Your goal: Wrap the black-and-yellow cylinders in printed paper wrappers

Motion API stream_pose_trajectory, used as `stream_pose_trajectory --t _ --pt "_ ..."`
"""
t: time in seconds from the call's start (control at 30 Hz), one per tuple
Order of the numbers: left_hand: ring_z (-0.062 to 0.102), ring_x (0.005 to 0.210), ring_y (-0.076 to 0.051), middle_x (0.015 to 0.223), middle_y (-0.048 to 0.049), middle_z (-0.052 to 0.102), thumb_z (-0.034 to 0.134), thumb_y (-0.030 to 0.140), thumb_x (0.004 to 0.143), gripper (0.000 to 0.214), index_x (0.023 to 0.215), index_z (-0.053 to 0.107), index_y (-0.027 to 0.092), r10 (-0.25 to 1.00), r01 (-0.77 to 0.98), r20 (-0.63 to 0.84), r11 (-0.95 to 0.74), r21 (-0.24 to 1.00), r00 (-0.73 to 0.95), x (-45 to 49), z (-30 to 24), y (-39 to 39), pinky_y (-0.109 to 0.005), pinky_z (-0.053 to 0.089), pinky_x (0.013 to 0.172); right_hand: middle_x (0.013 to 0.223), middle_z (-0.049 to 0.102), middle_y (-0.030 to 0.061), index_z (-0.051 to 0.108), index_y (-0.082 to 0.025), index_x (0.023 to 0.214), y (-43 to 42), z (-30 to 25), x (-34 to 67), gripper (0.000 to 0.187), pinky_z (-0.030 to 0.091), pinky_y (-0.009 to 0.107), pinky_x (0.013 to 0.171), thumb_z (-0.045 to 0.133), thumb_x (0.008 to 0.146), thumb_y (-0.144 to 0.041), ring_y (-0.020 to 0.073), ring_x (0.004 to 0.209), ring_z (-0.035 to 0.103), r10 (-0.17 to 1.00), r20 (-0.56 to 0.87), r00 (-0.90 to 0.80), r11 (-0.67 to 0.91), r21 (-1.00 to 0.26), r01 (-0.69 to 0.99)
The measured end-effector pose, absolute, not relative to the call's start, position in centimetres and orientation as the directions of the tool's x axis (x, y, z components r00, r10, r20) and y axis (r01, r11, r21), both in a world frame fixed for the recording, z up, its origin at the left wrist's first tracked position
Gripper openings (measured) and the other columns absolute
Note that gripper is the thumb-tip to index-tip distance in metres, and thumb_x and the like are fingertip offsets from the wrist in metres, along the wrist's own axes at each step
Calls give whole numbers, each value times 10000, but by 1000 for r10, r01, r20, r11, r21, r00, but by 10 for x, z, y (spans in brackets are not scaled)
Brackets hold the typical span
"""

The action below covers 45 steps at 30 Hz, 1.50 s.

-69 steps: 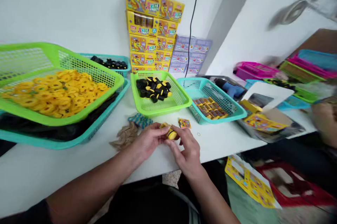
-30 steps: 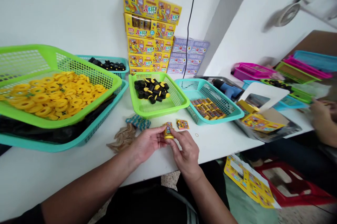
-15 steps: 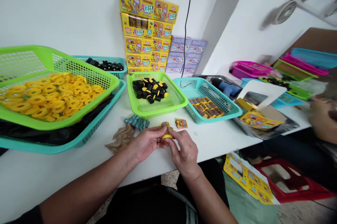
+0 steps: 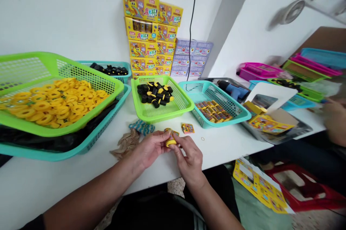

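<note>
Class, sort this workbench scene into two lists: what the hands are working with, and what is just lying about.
Working with: left hand, right hand, yellow-capped cylinder, small printed packet, green basket of black-and-yellow cylinders.

Lying about: crumpled brown paper, small ring, blue-handled tool, pink trays.

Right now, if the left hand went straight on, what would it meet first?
The left hand meets the yellow-capped cylinder it holds, then probably the right hand.
</note>
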<state>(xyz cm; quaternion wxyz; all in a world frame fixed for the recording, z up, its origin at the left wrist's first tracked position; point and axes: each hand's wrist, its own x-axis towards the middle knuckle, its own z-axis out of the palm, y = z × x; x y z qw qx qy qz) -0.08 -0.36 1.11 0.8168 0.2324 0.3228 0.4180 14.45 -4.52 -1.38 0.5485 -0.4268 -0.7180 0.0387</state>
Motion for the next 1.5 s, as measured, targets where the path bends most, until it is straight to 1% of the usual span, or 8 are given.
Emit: stream_pose_trajectory --t 0.3,0.63,0.87,1.1,1.23,1.33,1.43,1.5 --pt "622 606 -129 685 -42 671 789 212 721 139 715 688 117 807 -486 -358 575 658 469 0 11 -6 -249 491 609 801 672 64 664 -212 1167 -42 -16 153 291 523 339 641 618 889 -139 186 730 608 579 808 -109 672 -397 626" --pt "616 599 -121 716 -43 682 802 200 693 149 756 691 124 804 -472 -373 580 664 463 1 11 -7 -244 497 600 734 669 43 696 -196 1003 -44 -13 151 141 511 306 606 612 896 -158 166 671 599 654 756 -29 650 -542 533" --pt "671 733 -178 813 -47 715 842 205 616 294 824 641 155 895 -442 -317 432 786 313 1 9 -8 -275 524 655 830 655 38 628 -185 1000 -46 5 143 228 519 288 648 668 794 -275 173 736 626 823 568 -14 457 -648 610" --pt "633 601 -176 783 -54 704 752 494 707 382 864 631 168 914 -308 -234 339 889 332 -1 14 -10 -276 493 526 704 595 -7 537 -204 827 -24 19 163 164 468 253 570 611 681 -213 149 604 561 862 505 39 328 -615 717" --pt "542 487 -136 604 -11 629 764 500 663 373 783 658 164 969 -115 -168 191 975 181 -3 12 -4 -214 344 412 783 649 40 572 -184 888 17 48 228 177 466 280 635 600 731 -260 186 700 614 803 566 188 115 -456 882" --pt "444 425 -109 464 29 518 751 465 668 324 621 616 173 987 -5 -104 105 994 123 -4 4 3 -214 279 411 841 686 90 618 -161 969 53 67 274 235 432 295 647 604 750 -247 238 795 645 870 370 326 -255 -230 939" --pt "451 427 -114 464 37 510 759 437 648 317 572 587 182 996 72 -48 43 996 69 -6 -1 10 -231 310 458 823 699 92 671 -171 883 75 75 297 165 400 280 617 638 756 -271 241 800 651 947 117 300 -291 -87 953" --pt "437 416 -118 454 43 488 750 438 659 330 554 560 190 999 147 -26 20 989 43 -8 -3 14 -243 301 469 782 694 85 685 -176 798 75 75 299 146 390 278 604 647 773 -315 236 782 645 963 78 257 -250 -93 964"
